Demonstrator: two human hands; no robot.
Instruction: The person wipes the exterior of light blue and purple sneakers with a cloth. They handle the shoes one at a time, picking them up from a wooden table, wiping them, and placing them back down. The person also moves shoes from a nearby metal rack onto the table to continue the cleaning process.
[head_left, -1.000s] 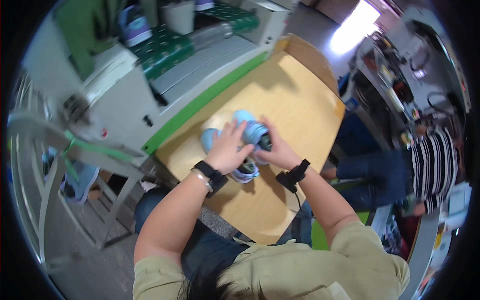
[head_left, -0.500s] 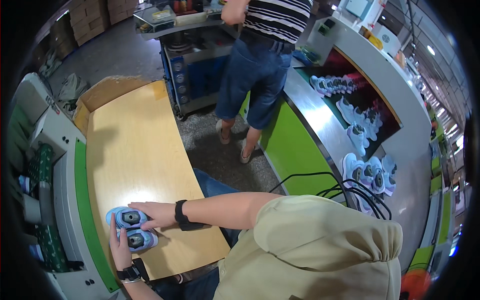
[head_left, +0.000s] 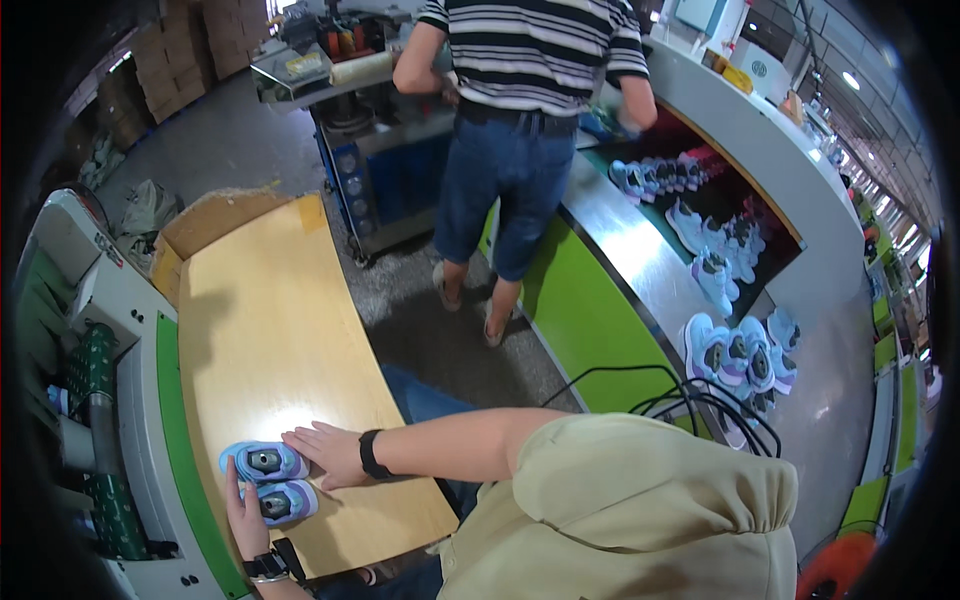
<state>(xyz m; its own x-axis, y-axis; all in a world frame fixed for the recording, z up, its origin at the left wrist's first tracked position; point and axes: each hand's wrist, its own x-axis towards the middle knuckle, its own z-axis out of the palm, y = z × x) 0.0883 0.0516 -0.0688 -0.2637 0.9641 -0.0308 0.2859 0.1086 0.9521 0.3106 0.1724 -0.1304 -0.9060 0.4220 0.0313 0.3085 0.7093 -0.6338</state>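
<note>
Shoe pair: we see a far blue shoe (head_left: 238, 458) and a near blue shoe (head_left: 294, 502) side by side, openings up, near 8 o'clock on the wooden table (head_left: 270, 340).
Long axes: we read both as running roughly 9 to 3 o'clock, toes apparently toward 9.
Left hand: we find the left hand (head_left: 243, 515) closest to the toe ends, with the far shoe toward 12 to 1 o'clock from it and the near one toward 2 to 3. Its fingers reach up past the near toe; the view is small and partly hidden here, so we cannot tell whether it grips.
Right hand: we see the right hand (head_left: 335, 452) spread flat, palm down, grasping nothing, at the far heel; the far shoe lies at its 9 o'clock.
Toe side: we have the green strip (head_left: 178, 430) and pale machine (head_left: 130, 370) at the pair's 9 o'clock, blocking that way.
Heel side: our right forearm (head_left: 440, 446) bars 3 o'clock.
Farther out: we note a co-worker (head_left: 525, 60) at 12 to 1, a metal bench (head_left: 640, 265) bearing more shoes near 3, and black cables (head_left: 640, 368) near 4.
</note>
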